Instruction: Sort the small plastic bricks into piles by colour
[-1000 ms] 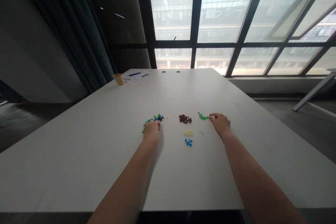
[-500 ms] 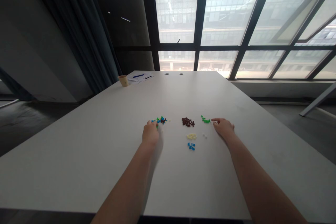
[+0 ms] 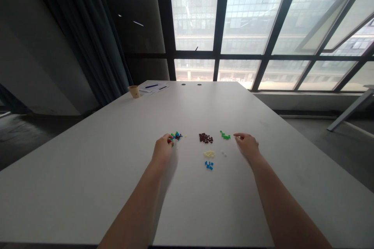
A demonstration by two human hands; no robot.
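Since my left grip [image 3: 163,148] curls against the mixed brick pile [image 3: 176,136], whether holding any I cannot tell, one brush could scatter them; my open right grip [image 3: 247,144] sits near the green bricks [image 3: 224,135].

The bare left arm [image 3: 131,206] and right arm [image 3: 280,198] reach forward and inward. The left hand [image 3: 162,149] curls palm-down, its fingertips [image 3: 168,137] bunched together; the right hand [image 3: 247,146] stays loosely open, its index finger [image 3: 238,135] stretched ahead.
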